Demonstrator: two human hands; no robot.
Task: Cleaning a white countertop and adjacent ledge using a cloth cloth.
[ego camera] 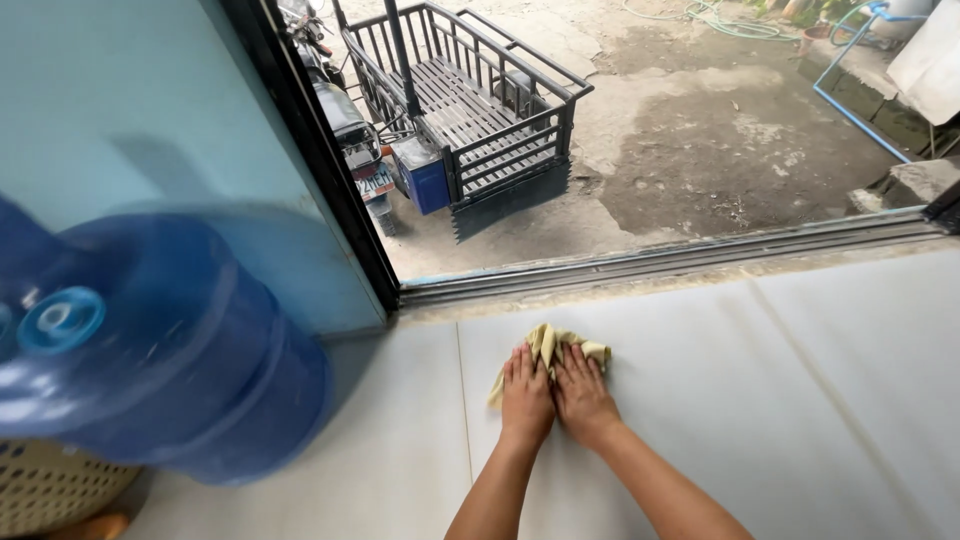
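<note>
Two bare forearms reach forward and converge, wrists nearly meeting. The left hand (526, 396) and right hand (583, 397) lie side by side, touching along the thumbs, palms pressed flat downward, fingers stretched ahead and slightly spread, neither hand curled closed.

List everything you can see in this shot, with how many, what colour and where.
Cloth: one, yellow, crumpled on the floor under both hands.
Floor tiles: several, white, lower half.
Water jugs: at least two, blue, blurred, left foreground.
Basket: one, cream, perforated, bottom left under the jugs.
Door frame: one, black, left of the doorway.
Door track: one, grey metal, along the threshold.
Cargo sidecar: one, dark grey, outside on concrete.
Hose: one, green, top right.
Left hand: one, pressing the cloth.
Right hand: one, beside it on the cloth.
</note>
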